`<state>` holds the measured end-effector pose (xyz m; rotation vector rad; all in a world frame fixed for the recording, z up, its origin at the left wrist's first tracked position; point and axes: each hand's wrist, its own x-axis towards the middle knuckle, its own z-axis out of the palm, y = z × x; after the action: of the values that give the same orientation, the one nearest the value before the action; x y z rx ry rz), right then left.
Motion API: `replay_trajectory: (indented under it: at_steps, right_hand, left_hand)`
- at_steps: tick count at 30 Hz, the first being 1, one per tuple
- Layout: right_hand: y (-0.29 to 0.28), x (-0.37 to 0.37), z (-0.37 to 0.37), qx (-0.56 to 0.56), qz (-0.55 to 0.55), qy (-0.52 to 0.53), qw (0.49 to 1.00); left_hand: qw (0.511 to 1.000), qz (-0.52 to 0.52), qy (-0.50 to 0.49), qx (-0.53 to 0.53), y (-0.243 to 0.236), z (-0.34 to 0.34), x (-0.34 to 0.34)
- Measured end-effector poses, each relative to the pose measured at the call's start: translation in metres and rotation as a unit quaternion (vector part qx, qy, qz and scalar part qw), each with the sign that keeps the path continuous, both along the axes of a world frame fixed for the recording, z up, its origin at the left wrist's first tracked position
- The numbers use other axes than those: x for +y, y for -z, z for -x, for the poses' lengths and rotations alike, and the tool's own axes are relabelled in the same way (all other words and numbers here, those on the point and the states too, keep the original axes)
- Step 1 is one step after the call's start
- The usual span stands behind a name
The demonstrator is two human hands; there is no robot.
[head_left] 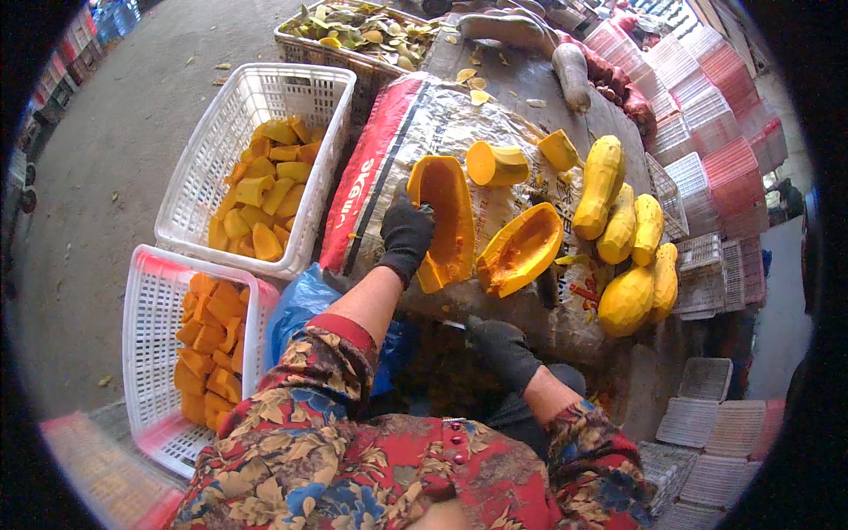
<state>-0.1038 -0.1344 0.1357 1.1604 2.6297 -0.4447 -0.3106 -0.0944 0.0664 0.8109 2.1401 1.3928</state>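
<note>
My left hand (407,231), in a dark glove, grips the left edge of a long butternut squash half (449,216), peeled orange and hollowed along its middle. To its right lies a shorter squash half (523,249), its cavity facing up. My right hand (500,352), also gloved, is low by my lap, closed around a tool (454,324). Only the tool's small, shiny end shows, so its kind is unclear. Beyond the halves are a cut squash chunk (495,164) and a smaller piece (558,150). Several whole peeled squashes (601,187) are on the right.
A printed sack (397,132) covers the work surface. On the left stand a white crate (190,190) of yellow pieces and another crate (146,353) of orange chunks. A crate of peelings (305,44) and unpeeled squashes (508,31) are at the back. Stacked crates (707,106) line the right.
</note>
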Motion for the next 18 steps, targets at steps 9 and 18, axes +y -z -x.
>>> replay_trajectory:
  at_steps: [9,18]
  right_hand:
    - [-0.007,0.075,0.076,0.004,-0.086,0.002,0.996]
    - [0.035,-0.001,-0.017,-0.032,-0.054,-0.053,0.997]
  left_hand:
    - [0.997,-0.06,0.006,0.052,-0.002,-0.007,-0.004]
    - [0.996,-0.034,-0.024,0.077,-0.003,0.0,-0.004]
